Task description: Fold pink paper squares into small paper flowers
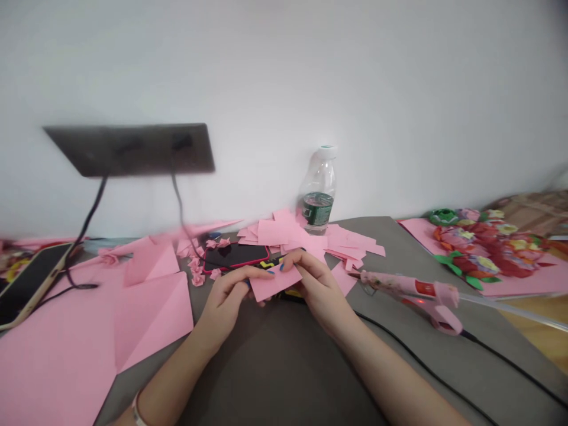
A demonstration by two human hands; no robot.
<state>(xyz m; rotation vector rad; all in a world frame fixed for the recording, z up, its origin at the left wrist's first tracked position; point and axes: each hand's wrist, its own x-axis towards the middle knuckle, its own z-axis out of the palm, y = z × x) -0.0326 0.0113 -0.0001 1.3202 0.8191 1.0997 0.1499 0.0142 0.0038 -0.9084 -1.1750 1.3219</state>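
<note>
Across the grey-covered desk, set against a white wall, the work surface is laid out as follows. At the far right, finished paper flowers in red, pink and yellow, with green leaves, rest on a pink sheet. At the left, large folded pink sheets occupy the desk, beside a dark tablet. Two black cables descend from a blurred dark panel and cross this area.

Completed output, as far as visible: the flowers and several small pink paper roses. Remaining stock: a loose pile of cut pink paper pieces, which appear unfolded, in front of an upright plastic water bottle.

A pink hot glue gun lies near my right hand, and its black cord runs along the desk past my right forearm. A phone in a red case lies directly beyond my left hand.

Both hands are closed in a pinch on one pink paper piece, held between them just above the desk. My fingers grip its edges. Whether it carries a fold cannot be determined.
</note>
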